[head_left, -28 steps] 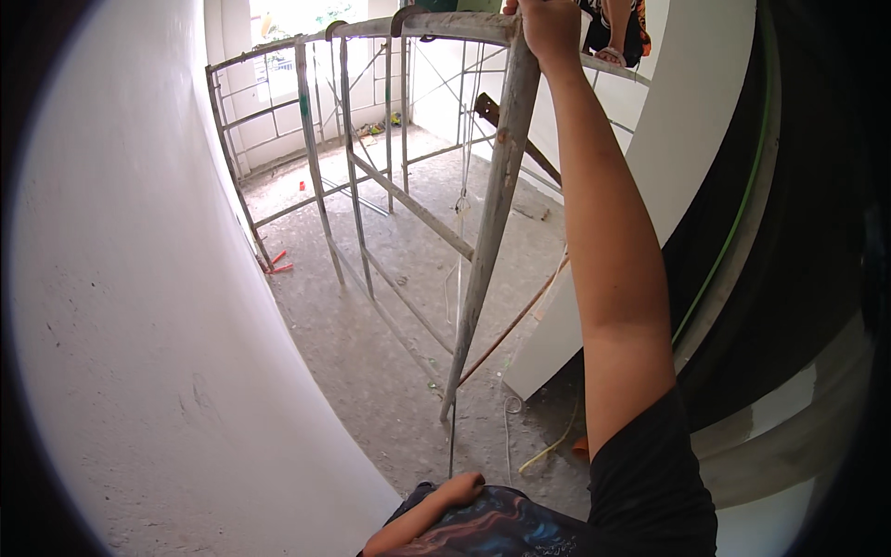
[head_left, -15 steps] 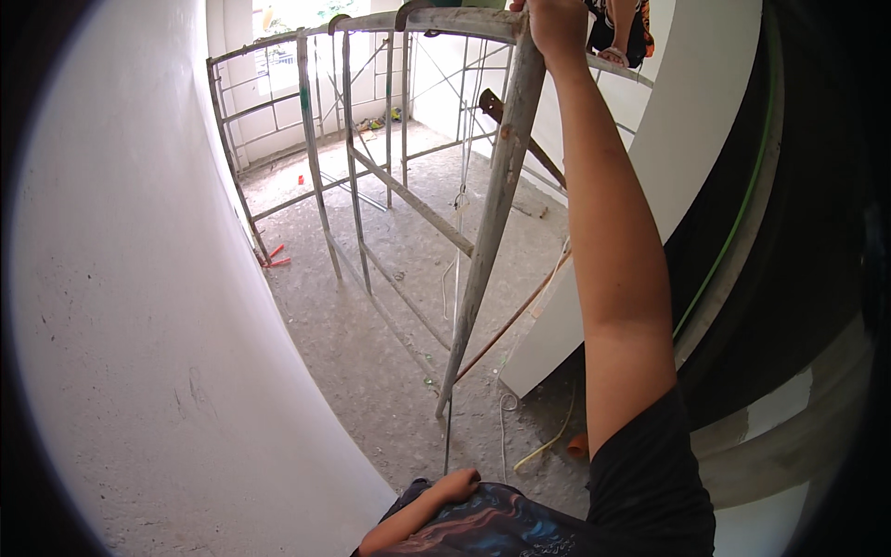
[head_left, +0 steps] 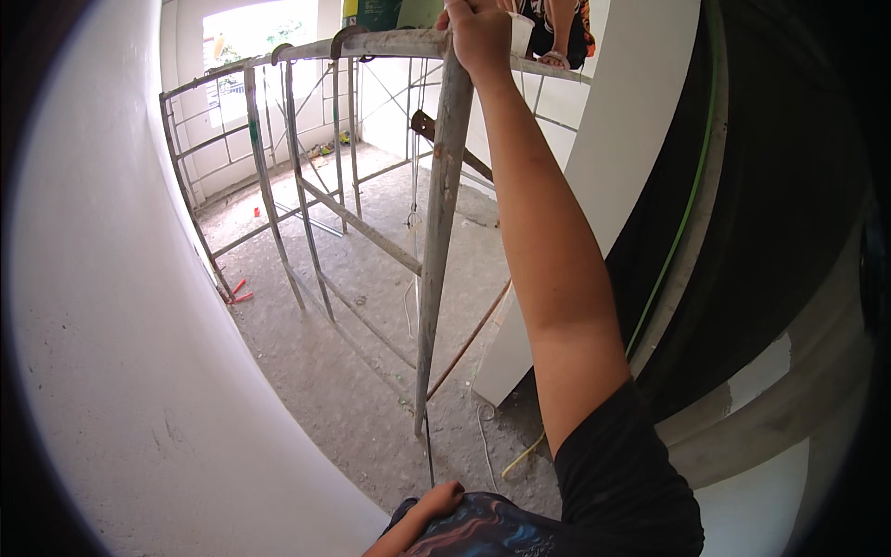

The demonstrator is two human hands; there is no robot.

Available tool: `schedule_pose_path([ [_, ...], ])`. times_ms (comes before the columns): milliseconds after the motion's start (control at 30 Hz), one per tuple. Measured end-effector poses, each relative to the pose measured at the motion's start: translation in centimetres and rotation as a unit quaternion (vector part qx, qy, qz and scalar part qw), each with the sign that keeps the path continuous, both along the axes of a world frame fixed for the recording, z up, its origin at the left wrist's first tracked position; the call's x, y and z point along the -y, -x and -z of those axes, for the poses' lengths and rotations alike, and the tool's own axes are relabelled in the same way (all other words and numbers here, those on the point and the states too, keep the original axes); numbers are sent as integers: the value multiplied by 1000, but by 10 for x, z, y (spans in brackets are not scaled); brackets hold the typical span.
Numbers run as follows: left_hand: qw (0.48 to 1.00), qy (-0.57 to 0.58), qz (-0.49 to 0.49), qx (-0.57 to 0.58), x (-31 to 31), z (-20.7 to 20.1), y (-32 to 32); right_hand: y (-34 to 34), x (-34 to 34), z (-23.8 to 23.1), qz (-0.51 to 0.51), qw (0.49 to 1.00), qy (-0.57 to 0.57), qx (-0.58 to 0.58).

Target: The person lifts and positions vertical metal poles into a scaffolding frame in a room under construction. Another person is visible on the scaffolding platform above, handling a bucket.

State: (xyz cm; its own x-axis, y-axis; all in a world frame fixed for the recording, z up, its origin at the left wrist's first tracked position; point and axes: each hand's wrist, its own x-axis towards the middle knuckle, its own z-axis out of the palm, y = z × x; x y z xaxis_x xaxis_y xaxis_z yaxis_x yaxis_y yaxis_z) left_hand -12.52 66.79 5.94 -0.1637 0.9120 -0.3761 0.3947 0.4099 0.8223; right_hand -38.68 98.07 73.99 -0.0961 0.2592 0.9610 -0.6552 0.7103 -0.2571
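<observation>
My right arm reaches far up, and my right hand point(head_left: 483, 42) is closed over the top corner of a grey metal scaffold frame point(head_left: 442, 186). The frame's near post slants down to the concrete floor. Low in front of my dark patterned shirt, my left hand point(head_left: 444, 498) is closed beside my body. A thin dark line, a rod or a cable, point(head_left: 429, 455) runs down behind that hand. Whether the fingers hold it is hidden. Curved hooks point(head_left: 351, 39) hang over the scaffold's top rail, left of my right hand.
A green and yellow container point(head_left: 371, 13) sits above the rail. Beyond my right hand, another person's hand point(head_left: 555, 59) rests on the scaffold. A white wall point(head_left: 139, 353) curves along the left. Red pieces point(head_left: 239, 291) and a yellow hose point(head_left: 522, 457) lie on the floor.
The scaffold and both hands now sit farther left in the picture, and more shows at the top, including the container. My right hand has kept its grip on the corner.
</observation>
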Motion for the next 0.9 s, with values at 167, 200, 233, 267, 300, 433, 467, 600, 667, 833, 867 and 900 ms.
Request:
schedule_pose_path([
  [167,1000,14,10,-3,-1,-18,0,-4,2,0,-21,1000,13,8],
  [200,1000,12,5,0,-1,-15,1,-4,3,0,-32,999,18,9],
  [233,1000,10,1,2,0,-12,0,-5,4,-1,-36,999,24,12],
  [267,1000,8,-4,5,1,-9,-1,-5,5,-1,-41,999,30,15],
  [300,1000,7,-6,4,1,-8,-2,-5,6,-1,-47,998,36,19],
  [433,1000,6,-6,3,1,-8,-2,-8,8,0,-33,998,36,25],
  [467,1000,8,-3,4,0,-8,-1,-8,8,0,-34,999,35,22],
  [600,1000,22,4,-2,0,-14,-1,-7,7,0,-29,999,26,17],
  [667,1000,28,10,0,-2,-23,1,-9,7,0,-38,998,38,26],
  [833,1000,4,-3,8,1,-13,1,-6,6,-1,-39,999,29,23],
  [867,1000,7,0,11,0,-16,1,-6,4,-1,-32,999,18,17],
  [900,1000,10,2,10,0,-17,1,-5,4,-1,-27,1000,8,12],
])
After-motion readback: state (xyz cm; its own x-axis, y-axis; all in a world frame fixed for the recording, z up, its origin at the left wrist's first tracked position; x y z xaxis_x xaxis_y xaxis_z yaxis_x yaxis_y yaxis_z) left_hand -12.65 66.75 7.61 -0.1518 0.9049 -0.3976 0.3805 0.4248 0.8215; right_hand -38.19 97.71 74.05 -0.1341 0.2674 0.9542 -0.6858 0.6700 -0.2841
